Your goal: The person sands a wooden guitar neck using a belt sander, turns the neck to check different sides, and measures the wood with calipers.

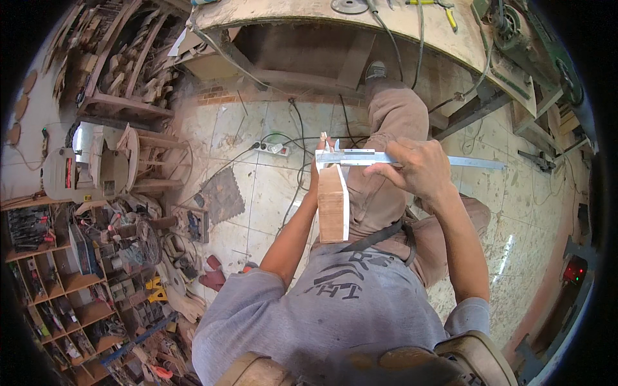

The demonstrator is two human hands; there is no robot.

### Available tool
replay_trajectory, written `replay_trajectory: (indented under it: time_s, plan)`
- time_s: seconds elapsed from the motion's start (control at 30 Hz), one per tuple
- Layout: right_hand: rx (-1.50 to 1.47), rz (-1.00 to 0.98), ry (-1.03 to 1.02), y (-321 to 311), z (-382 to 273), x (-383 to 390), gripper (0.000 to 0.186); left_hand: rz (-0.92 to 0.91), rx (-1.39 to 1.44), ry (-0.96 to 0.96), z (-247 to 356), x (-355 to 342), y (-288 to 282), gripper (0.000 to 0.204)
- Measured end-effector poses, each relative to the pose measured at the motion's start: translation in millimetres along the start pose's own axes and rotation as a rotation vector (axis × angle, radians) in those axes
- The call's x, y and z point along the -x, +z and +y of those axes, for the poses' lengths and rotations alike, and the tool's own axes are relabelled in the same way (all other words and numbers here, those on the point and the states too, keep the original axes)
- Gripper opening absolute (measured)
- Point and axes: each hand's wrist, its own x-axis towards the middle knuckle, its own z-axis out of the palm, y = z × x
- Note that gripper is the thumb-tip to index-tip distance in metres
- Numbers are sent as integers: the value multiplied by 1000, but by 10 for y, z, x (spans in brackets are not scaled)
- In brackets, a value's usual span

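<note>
My right hand is closed round the sliding part of a metal caliper, whose long beam sticks out past it to the right. The caliper's jaws are at the far end of a wooden block, brown on top with a white right side. Whether the jaws touch the wood I cannot make out. My left hand grips the block at that same far end, its fingers largely hidden behind the block and caliper. The block is held up in front of my body, above my legs.
A workbench with yellow-handled pliers stands ahead. Cables and a white power strip lie on the tiled floor. A machine and compartment shelves are at left, a wood rack far left.
</note>
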Motion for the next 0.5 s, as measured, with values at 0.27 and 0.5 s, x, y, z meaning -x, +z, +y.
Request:
replay_trajectory:
  time_s: [0.27, 0.5]
  plan:
    - [-19, 43, 12, 63, 32, 33, 58, -48, -420, 205, 169, 112, 56, 36]
    - [8, -6, 28, 32, 54, 52, 59, -39, -521, 251, 85, 90, 35, 38]
